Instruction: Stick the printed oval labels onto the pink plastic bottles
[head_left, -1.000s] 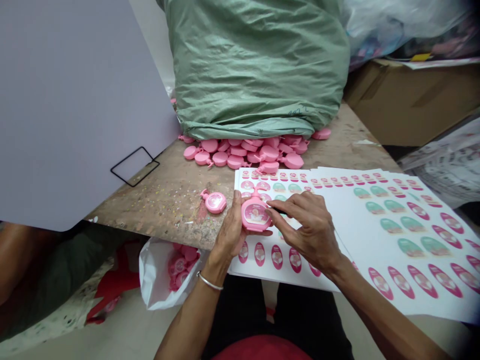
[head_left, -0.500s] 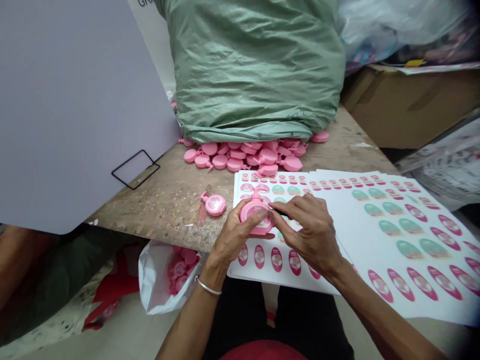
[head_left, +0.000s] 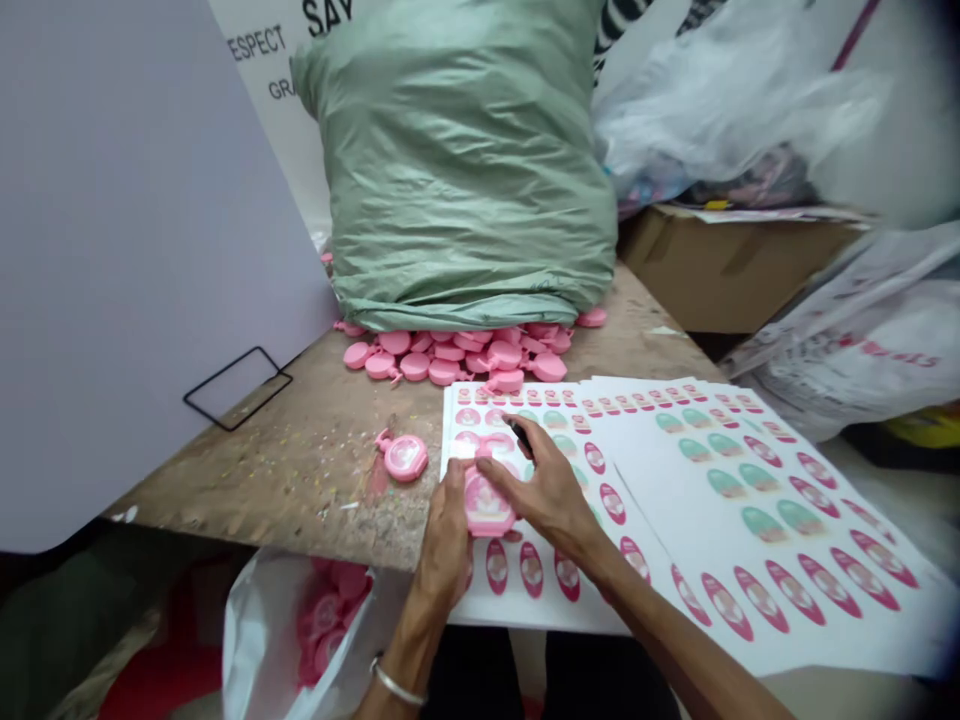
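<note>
A pink round case with a label on its face (head_left: 487, 505) is held over the sticker sheets (head_left: 540, 605). My left hand (head_left: 444, 535) grips its left side. With its thumb on the upper part of the case, my right hand (head_left: 551, 490) also keeps a small dark tool (head_left: 519, 436) between its fingers. Another labelled pink case (head_left: 406, 457) lies on the wooden table to the left. Behind the sheets, a heap of plain pink cases (head_left: 450, 362) spreads from under a green sack.
The green sack (head_left: 465, 170) stands at the back of the table (head_left: 322, 480). A grey panel (head_left: 135, 250) with a black wire frame is at left. Below the edge hangs a white bag (head_left: 255, 630) of pink cases. A cardboard box (head_left: 720, 270) and plastic bags are at right.
The view has shifted, showing more of the wall and right side. My right thumb has moved onto the case's upper part, and the dark tool now points up and away from the case.
</note>
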